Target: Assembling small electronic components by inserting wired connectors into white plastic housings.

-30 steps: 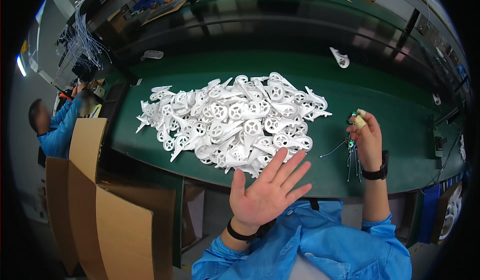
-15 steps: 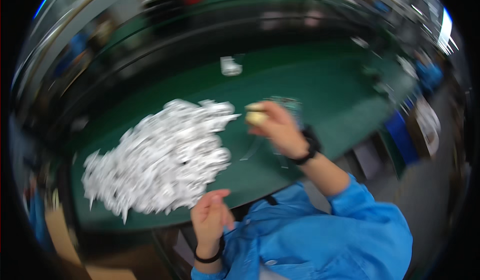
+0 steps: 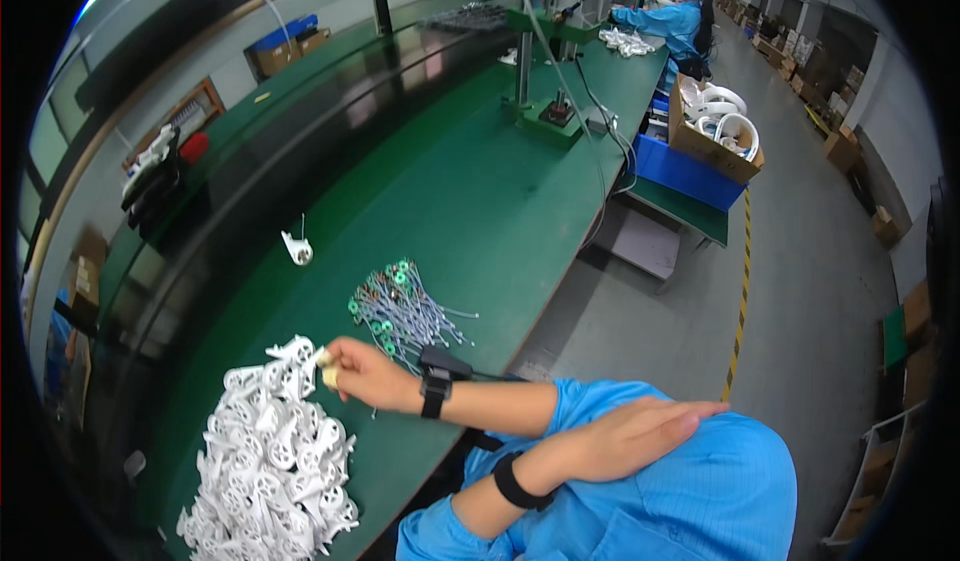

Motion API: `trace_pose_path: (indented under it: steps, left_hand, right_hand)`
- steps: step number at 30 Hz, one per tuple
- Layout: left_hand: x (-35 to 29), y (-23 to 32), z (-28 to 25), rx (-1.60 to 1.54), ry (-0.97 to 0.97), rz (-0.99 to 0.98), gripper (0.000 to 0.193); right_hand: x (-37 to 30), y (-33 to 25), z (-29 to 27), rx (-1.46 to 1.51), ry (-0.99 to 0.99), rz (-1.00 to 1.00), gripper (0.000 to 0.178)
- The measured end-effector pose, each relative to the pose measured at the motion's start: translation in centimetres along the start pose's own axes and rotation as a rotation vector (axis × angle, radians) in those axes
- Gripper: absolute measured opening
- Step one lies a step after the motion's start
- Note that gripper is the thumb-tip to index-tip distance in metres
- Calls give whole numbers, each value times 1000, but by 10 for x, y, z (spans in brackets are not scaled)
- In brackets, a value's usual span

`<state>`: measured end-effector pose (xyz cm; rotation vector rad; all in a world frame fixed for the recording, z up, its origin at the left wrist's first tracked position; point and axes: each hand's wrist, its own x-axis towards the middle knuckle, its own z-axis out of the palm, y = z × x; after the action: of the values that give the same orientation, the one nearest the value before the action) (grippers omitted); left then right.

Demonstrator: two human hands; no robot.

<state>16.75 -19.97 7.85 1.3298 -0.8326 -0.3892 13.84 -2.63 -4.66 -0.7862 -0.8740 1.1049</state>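
My right hand (image 3: 366,373), with pale yellow covers on two fingertips and a black device strapped at the wrist, is at the upper right edge of a heap of white plastic parts (image 3: 268,451). Its fingers are curled, with a small gap between the covered tips and nothing visible in them. Whether they touch the nearest part is unclear. Crossing over my right upper arm, my left hand (image 3: 632,439) lies flat on the blue sleeve (image 3: 735,461), fingers stretched out and holding nothing. Beyond my right hand sits a bundle of grey wires with green round pieces (image 3: 405,306).
One white part (image 3: 297,249) lies alone on the green table (image 3: 450,221). Farther along stands a green-based bench machine (image 3: 550,116) with hanging cables. To the right are a carton of white rings (image 3: 715,131) and a blue bin (image 3: 685,173). A person in blue (image 3: 675,26) sits at the far end.
The view has swung right, showing the far table and aisle. My left hand has gone from beside the table edge onto my right sleeve; my right hand is now closer to the white heap.
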Motion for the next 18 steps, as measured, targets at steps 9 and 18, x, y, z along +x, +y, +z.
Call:
trace_pose_path:
  steps: [9, 18]
  left_hand:
    - [-16, 0, 15, 61, 199, -75, 39]
    - [-92, -4, 39, 772, 842, 105, 12]
  right_hand:
    - [-15, -37, 21, 83, -29, 47, 17]
    - [-46, -73, -11, -87, 89, 31, 26]
